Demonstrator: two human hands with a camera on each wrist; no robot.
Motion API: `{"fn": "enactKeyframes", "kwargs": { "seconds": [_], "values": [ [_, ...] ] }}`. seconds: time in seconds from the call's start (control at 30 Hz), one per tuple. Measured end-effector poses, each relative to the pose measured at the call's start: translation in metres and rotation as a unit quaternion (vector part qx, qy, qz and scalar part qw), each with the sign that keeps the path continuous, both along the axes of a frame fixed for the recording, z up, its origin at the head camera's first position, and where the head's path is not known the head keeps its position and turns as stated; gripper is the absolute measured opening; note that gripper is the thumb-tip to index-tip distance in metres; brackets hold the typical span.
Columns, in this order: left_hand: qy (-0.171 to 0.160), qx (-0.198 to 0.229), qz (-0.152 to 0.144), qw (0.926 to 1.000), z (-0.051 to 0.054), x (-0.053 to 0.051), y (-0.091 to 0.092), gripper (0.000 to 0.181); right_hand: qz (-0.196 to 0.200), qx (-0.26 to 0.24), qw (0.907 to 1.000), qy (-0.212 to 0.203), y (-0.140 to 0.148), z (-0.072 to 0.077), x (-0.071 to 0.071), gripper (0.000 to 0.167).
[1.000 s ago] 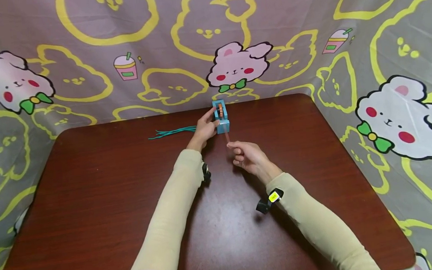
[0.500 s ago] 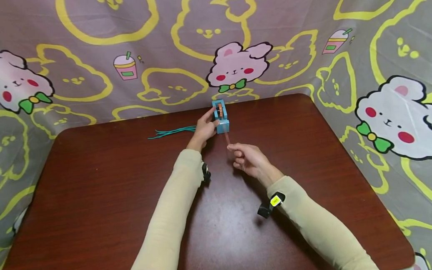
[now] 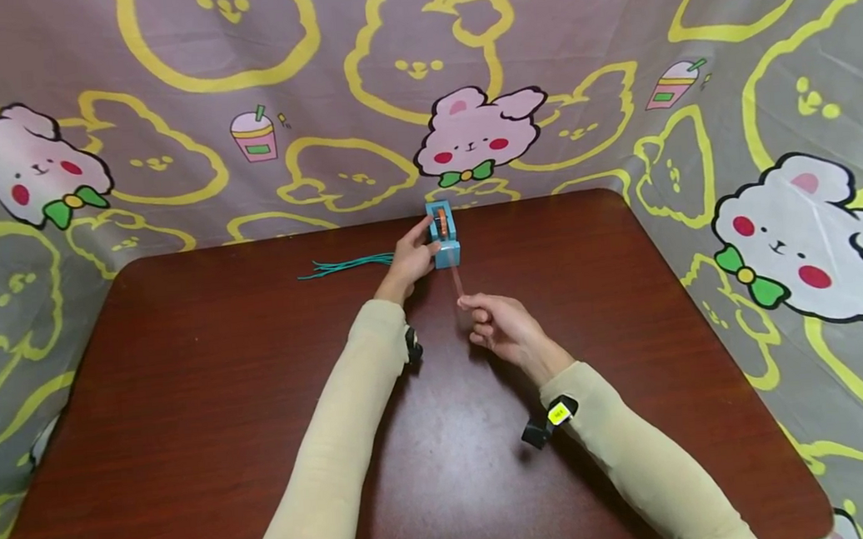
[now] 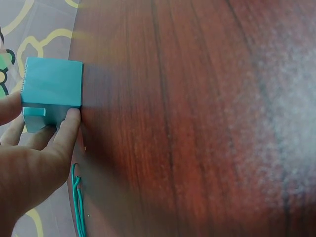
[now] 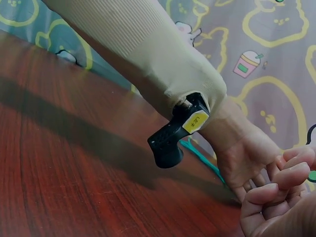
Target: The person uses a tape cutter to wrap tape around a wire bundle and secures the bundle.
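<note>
A blue tape dispenser (image 3: 446,257) stands near the table's far edge, an orange-brown roll of tape (image 3: 441,222) inside it. My left hand (image 3: 410,261) grips its left side; in the left wrist view the thumb and fingers lie around the dispenser (image 4: 53,81). From its front a clear strip of tape (image 3: 457,282) stretches toward me. The end of that strip is pinched between thumb and forefinger of my right hand (image 3: 508,328), just above the table. The right wrist view shows the curled fingers of the right hand (image 5: 284,192), but the tape cannot be made out there.
Several thin teal cords (image 3: 348,264) lie left of the dispenser, partly behind the left hand. The brown wooden table (image 3: 208,402) ends at a patterned curtain (image 3: 359,99) at the back and sides. A black camera (image 5: 170,140) sits on the left wrist.
My right hand has drawn back slightly toward me, and the strip of tape between it and the dispenser is a little longer. The left hand and dispenser stay in place.
</note>
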State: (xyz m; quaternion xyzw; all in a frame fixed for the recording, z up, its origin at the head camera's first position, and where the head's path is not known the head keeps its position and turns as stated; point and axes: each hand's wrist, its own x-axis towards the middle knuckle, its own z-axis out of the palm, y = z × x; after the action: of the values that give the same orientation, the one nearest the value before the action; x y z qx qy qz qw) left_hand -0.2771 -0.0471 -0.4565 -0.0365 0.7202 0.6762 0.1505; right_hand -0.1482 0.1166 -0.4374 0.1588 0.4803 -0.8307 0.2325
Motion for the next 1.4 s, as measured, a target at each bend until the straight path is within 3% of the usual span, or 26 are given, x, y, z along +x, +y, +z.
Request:
{"fn": "enactKeyframes", "kwargs": {
  "seconds": [0.43, 1.4],
  "values": [
    [0.005, -0.001, 0.0, 1.0, -0.001, 0.0, 0.0, 0.057, 0.006, -0.011, 0.9998, 0.014, 0.002, -0.002, 0.011, 0.019],
    [0.003, 0.007, 0.004, 1.0, 0.0, 0.001, 0.001, 0.057, 0.006, -0.02, 0.9997, -0.008, 0.002, -0.005, 0.028, 0.019]
  ]
}}
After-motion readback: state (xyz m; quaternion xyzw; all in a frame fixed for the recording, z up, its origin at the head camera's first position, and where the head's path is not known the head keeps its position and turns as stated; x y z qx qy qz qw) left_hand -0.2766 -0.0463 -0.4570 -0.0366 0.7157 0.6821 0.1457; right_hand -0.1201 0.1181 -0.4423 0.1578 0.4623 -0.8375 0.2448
